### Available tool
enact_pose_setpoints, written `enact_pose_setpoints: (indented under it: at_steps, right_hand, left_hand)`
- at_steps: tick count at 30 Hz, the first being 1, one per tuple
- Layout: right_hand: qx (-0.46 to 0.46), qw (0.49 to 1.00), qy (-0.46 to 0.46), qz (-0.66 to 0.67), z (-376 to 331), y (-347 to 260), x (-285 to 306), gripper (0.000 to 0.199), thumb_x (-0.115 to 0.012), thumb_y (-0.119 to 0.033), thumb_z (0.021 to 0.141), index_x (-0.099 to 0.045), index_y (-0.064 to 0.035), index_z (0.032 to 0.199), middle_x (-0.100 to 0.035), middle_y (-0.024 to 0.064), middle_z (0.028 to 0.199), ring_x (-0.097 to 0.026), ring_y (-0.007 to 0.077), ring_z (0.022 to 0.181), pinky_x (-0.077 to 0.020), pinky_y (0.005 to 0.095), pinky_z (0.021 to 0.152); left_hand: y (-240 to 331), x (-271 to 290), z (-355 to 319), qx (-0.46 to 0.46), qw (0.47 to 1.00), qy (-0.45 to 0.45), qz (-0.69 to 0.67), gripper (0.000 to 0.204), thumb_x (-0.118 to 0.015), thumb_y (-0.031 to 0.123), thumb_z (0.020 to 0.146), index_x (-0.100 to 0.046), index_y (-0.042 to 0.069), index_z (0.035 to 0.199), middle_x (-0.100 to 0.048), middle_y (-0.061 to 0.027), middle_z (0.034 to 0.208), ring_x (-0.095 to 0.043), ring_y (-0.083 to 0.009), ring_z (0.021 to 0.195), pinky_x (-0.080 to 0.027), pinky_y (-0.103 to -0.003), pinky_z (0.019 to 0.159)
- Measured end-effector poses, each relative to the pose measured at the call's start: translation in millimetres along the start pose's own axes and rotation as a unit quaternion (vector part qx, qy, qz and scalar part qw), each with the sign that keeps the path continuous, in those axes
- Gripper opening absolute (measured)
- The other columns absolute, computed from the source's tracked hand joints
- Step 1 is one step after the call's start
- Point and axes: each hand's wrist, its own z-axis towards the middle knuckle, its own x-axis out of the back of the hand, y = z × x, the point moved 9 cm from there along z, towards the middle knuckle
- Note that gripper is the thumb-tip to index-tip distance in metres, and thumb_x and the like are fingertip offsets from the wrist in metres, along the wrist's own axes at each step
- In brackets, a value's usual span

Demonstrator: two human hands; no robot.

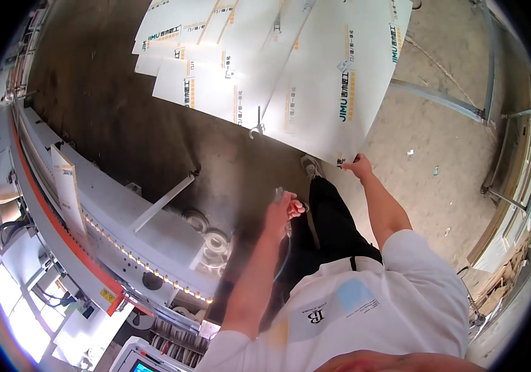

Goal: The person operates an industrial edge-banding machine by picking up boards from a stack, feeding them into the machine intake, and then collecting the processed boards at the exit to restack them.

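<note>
White short-sleeved cotton-like T-shirt [334, 316] nearest camera, lower centre to lower right. Brown-grey concrete floor [439, 142], with small scraps right of centre. Long curved-looking grey metal machine [110, 180], left side down to lower centre; orange-red strip [70, 232] along it, row of small yellowish rollers [154, 271] on its near edge. Fanned, overlapping white rectangular panels [182, 40] with orange and dark print, upper centre. Rightmost large white panel [324, 80] slants from top edge down to centre-right, its lowest corner at the right hand. Black long trousers [337, 214], centre. Grey metal bar frame [442, 97], upper right. Narrow white board [69, 192] with printed edge, standing tilted against the machine, left. Pale ring-shaped rolls [217, 242], left of lower centre. White-cased control unit with lit blue screen [143, 367], bottom edge.

Left hand [283, 211], centre: fingers curled around a small greyish handheld tool [279, 193], exact kind unclear; thin grey tube [283, 263] hangs below the hand. Right hand [358, 166], right of centre: thumb and fingers pinching the rightmost panel's lowest corner. Pale grey shoe [309, 165], just left of that corner. Small pale hook-shaped piece [257, 128] at the panels' lower edge, upper centre.
</note>
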Motion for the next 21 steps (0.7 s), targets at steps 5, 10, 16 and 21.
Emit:
enact_pose_setpoints:
  at_steps: [5, 10, 16, 21]
  right_hand:
    - [0.143, 0.969, 0.155, -0.126, -7.7, 0.9, -0.9, 0.080, -0.096, -0.019, 0.056, -0.056, -0.0014, 0.122, -0.070, 0.0127, 0.108, -0.069, 0.0277, 0.095, -0.0553, 0.0391, 0.085]
    - [0.174, 0.971, 0.150, -0.058, 0.2, -19.2, 9.4, 0.067, -0.091, -0.016, 0.064, -0.056, -0.0016, 0.120, -0.070, 0.0125, 0.107, -0.069, 0.0261, 0.094, -0.0547, 0.0395, 0.084]
    - [0.081, 0.993, 0.075, -0.037, 58.2, 29.5, 55.3, 0.054, -0.079, -0.038, 0.084, -0.062, 0.0011, 0.117, -0.069, 0.0096, 0.106, -0.066, 0.0204, 0.095, -0.0558, 0.0379, 0.083]
    - [0.071, 0.961, -0.028, 0.267, 22.1, 38.3, 6.4, 0.045, -0.057, -0.044, 0.103, -0.067, -0.0005, 0.111, -0.065, 0.0055, 0.095, -0.058, 0.0144, 0.081, -0.0582, 0.0350, 0.084]
  left_hand:
    - [22.4, -12.0, 2.7, -0.026, 0.999, -0.034, 0.033, 0.026, -0.054, 0.026, 0.103, -0.062, 0.002, 0.103, -0.066, -0.0081, 0.082, -0.065, -0.0189, 0.074, -0.055, -0.034, 0.076]
    - [11.9, -1.4, 8.9, -0.030, 0.999, -0.016, -0.002, 0.028, -0.051, 0.027, 0.106, -0.062, 0.002, 0.102, -0.066, -0.0081, 0.082, -0.064, -0.0185, 0.075, -0.055, -0.034, 0.076]
    - [2.4, -10.2, 33.9, -0.048, 0.998, -0.027, -0.027, 0.036, -0.052, 0.036, 0.106, -0.064, 0.002, 0.111, -0.068, -0.0070, 0.094, -0.063, -0.0175, 0.078, -0.053, -0.033, 0.078]
    - [39.4, -30.3, 41.7, -0.093, 0.995, -0.015, -0.018, 0.044, -0.053, 0.043, 0.105, -0.058, 0.010, 0.133, -0.057, -0.0033, 0.132, -0.057, -0.0169, 0.101, -0.051, -0.037, 0.088]
